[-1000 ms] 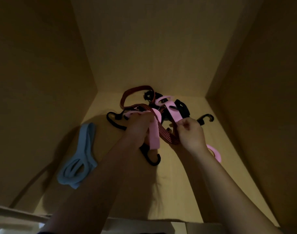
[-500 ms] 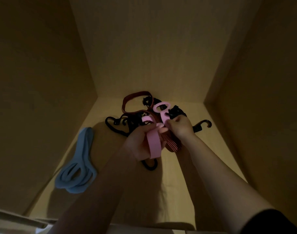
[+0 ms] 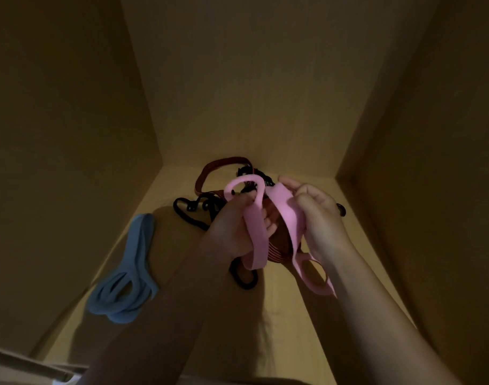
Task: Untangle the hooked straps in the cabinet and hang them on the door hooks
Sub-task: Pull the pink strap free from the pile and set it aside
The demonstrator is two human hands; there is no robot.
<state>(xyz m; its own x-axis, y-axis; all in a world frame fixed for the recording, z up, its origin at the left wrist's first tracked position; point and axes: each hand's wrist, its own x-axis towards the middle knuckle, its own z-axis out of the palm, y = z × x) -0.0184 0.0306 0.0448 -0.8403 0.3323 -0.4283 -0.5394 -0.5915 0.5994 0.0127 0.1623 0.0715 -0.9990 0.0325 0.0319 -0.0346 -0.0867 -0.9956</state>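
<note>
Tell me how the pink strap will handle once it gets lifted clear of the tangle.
Probably floppy: the pink strap bends in soft loops over the left hand and right hand. Likely light, since it drapes without pulling the hands down. It may snag, as it runs through the red striped strap.

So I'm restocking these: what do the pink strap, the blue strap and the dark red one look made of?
Pink strap: soft matte silicone or rubber, probably; flat, smooth, bends limply over the left hand and right hand. Blue strap: same flat matte look, likely the same. Dark red strap: seemingly woven elastic, its striped part suggesting ribbing. The dim light leaves all this uncertain.
</note>
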